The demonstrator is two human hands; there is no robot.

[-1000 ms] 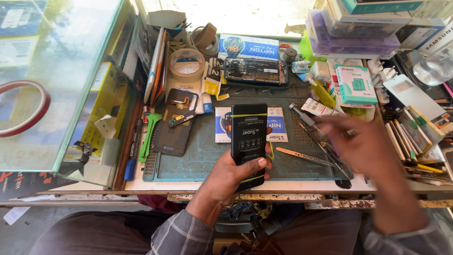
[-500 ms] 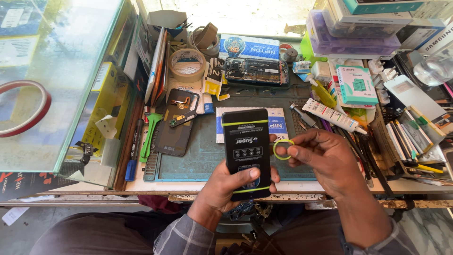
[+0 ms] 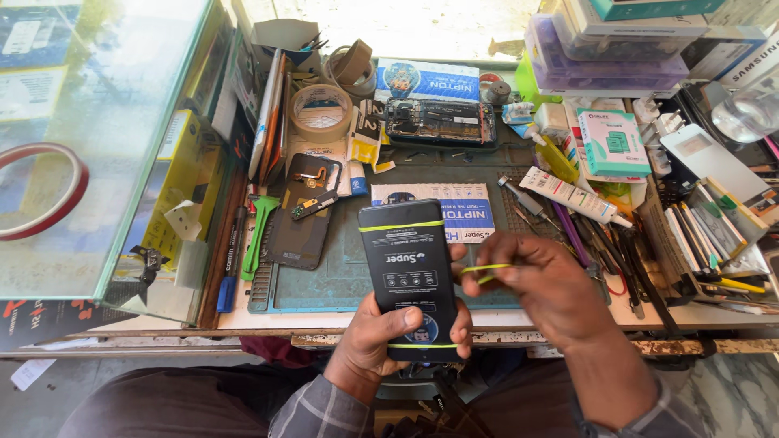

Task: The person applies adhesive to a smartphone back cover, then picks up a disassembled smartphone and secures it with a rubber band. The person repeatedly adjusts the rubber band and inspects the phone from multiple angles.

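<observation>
My left hand (image 3: pixel 381 345) grips the lower end of a black phone screen panel (image 3: pixel 408 272) held upright over the front edge of the green work mat (image 3: pixel 341 276). Two yellow-green rubber bands wrap the panel, one near its top and one near its bottom. My right hand (image 3: pixel 540 288) is just right of the panel and pinches a third yellow-green rubber band (image 3: pixel 484 270), stretched between the fingers and touching the panel's right edge.
An opened phone body (image 3: pixel 439 122) lies at the back of the mat, a dark back cover (image 3: pixel 302 223) at the left. Tape rolls (image 3: pixel 320 111), a glue tube (image 3: pixel 574 196), tweezers and tools crowd the right. A glass case (image 3: pixel 89 122) stands left.
My right hand came in from the tools on the right with a rubber band and now stretches it at the panel's edge. The panel has been lifted closer and sits lower in view.
</observation>
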